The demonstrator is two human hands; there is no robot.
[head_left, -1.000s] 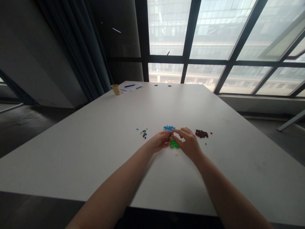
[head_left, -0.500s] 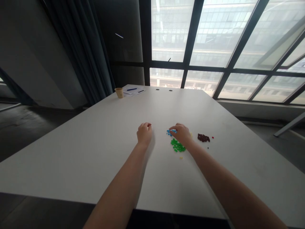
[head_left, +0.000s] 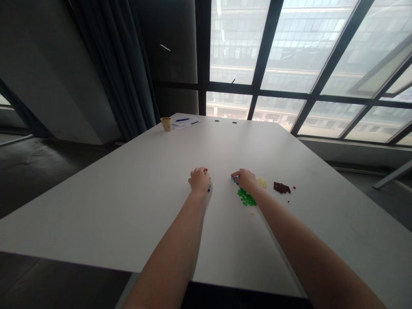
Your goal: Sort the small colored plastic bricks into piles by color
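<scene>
My left hand (head_left: 200, 179) is above the white table (head_left: 144, 206), its fingers curled inward. Small green and dark blue bits show along its right edge; what the fingers hold is mostly hidden. My right hand (head_left: 246, 178) is at the small pile of blue pieces (head_left: 235, 180), thumb and fingertips brought together over them. Whether a piece is pinched there is too small to tell. Just below that hand lies a heap of small green pieces (head_left: 246, 197), partly covered by the wrist. Cream pieces (head_left: 262, 183) lie right of the hand.
Dark brown pieces (head_left: 282, 188) lie farther right, with a red piece (head_left: 294, 187) and a tiny dark piece (head_left: 288, 201) near them. Yellow bits (head_left: 252, 213) are below the green heap. A paper cup (head_left: 166, 124) and papers with pens (head_left: 186, 122) are at the far left.
The view has shifted slightly, moving the table's things rightward. Green and dark blue bits now show beside my left hand. More cream pieces show; my right hand stays at the blue pile.
</scene>
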